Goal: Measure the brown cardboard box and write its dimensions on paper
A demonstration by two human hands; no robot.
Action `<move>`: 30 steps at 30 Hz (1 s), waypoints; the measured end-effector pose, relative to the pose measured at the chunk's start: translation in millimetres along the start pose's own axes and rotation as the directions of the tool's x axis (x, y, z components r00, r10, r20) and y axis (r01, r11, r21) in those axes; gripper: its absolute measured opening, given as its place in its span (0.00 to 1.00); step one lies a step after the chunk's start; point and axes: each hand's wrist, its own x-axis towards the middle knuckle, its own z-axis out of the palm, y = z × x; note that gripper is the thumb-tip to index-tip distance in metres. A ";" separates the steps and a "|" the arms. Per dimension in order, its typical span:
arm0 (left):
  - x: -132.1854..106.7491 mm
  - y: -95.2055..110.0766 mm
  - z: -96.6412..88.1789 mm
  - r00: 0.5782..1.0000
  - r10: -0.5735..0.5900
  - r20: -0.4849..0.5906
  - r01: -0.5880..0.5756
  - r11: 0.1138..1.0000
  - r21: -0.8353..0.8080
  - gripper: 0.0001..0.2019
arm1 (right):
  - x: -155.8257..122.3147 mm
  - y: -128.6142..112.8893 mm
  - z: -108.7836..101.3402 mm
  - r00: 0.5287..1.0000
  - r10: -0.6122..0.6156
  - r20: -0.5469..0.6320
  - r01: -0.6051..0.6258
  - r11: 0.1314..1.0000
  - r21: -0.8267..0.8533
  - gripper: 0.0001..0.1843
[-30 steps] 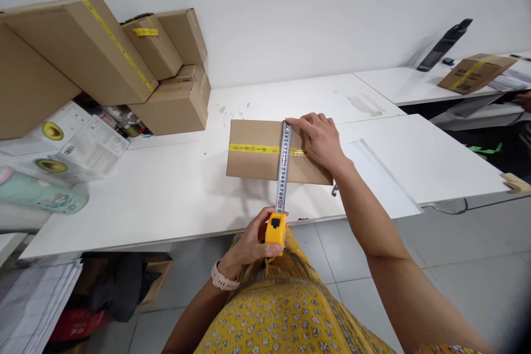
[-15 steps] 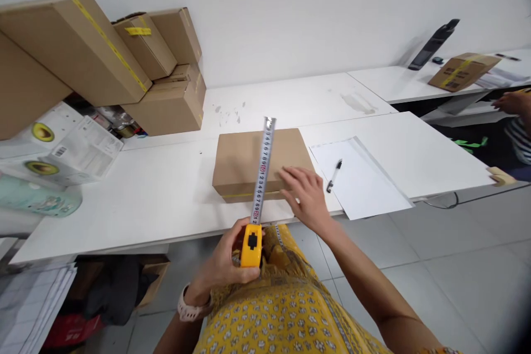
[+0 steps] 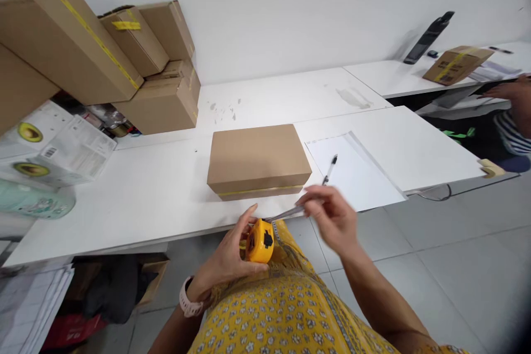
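My left hand (image 3: 232, 249) is closed around a yellow tape measure (image 3: 261, 241) below the table's front edge. A short length of its silver blade (image 3: 288, 213) runs out to the right. My right hand (image 3: 332, 215), slightly blurred, pinches the end of that blade. Just beyond both hands lies a closed brown cardboard box (image 3: 257, 155) with a yellow strip along its front side; neither hand touches it. To its right are sheets of white paper (image 3: 360, 177) with a black-and-clear pen (image 3: 331, 168) on top, close behind my right hand.
Stacked cardboard boxes (image 3: 160, 108) fill the left back of the white table (image 3: 136, 193). White cartons with avocado pictures (image 3: 62, 141) and a mint-green cylinder (image 3: 37, 199) stand at the left. On the right are a black bottle (image 3: 429, 38), a taped box (image 3: 456, 65) and another person's arm (image 3: 514, 97).
The blade, earlier stretched across the box, is now much shorter and off it. My right hand has left the box and holds the blade's end. The tape case has turned.
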 end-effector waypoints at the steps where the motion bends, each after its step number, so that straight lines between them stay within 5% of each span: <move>1: -0.5 0.3 1.3 0.999 0.019 -0.033 -0.020 0.999 -0.034 0.58 | -8.8 -1.7 10.2 0.992 -0.096 0.077 0.099 0.994 -0.035 0.13; 5: -10.0 4.2 3.0 0.989 0.133 -0.063 -0.136 0.990 -0.045 0.54 | -29.4 0.8 30.9 0.915 -0.347 0.207 0.389 0.896 -0.214 0.17; 8: -23.7 4.3 -5.2 0.980 0.131 -0.148 -0.131 0.991 0.011 0.51 | -24.7 19.5 7.8 0.942 -0.334 -0.040 0.294 0.877 -0.379 0.13; 10: -30.1 0.3 -19.1 0.940 0.120 -0.320 -0.109 0.993 0.051 0.48 | -13.9 41.8 -20.5 0.949 -0.145 -0.281 -0.026 0.851 -0.525 0.05; 13: -26.4 -12.9 -51.6 0.787 0.110 -0.606 -0.020 0.988 0.154 0.48 | 6.6 85.4 -58.9 0.856 0.284 -0.433 -0.509 0.615 -0.602 0.16; 15: -14.6 -26.3 -75.1 0.651 0.101 -0.752 0.134 0.960 0.245 0.49 | 18.6 114.2 -71.9 0.769 0.512 -0.383 -0.611 0.413 -0.675 0.25; 17: 0.9 -42.8 -93.8 0.554 0.070 -0.829 0.360 0.878 0.315 0.47 | 27.2 137.1 -75.0 0.712 0.643 -0.281 -0.578 0.310 -0.755 0.31; 19: 16.4 -61.7 -104.9 0.515 0.044 -0.856 0.509 0.788 0.347 0.44 | 32.7 152.0 -74.1 0.696 0.701 -0.155 -0.519 0.342 -0.783 0.29; 23: 40.0 -97.9 -108.8 0.560 0.137 -0.817 0.510 0.720 0.471 0.31 | 37.1 162.3 -81.5 0.690 0.724 -0.005 -0.525 0.494 -0.693 0.24; 26: 49.9 -113.8 -106.9 0.576 0.210 -0.790 0.477 0.699 0.533 0.26 | 34.9 162.4 -101.9 0.746 0.665 -0.030 -0.625 0.684 -0.377 0.23; 30: 53.9 -118.5 -106.4 0.588 0.227 -0.776 0.455 0.700 0.550 0.27 | 26.9 163.9 -140.0 0.823 0.532 -0.198 -0.558 0.824 -0.103 0.21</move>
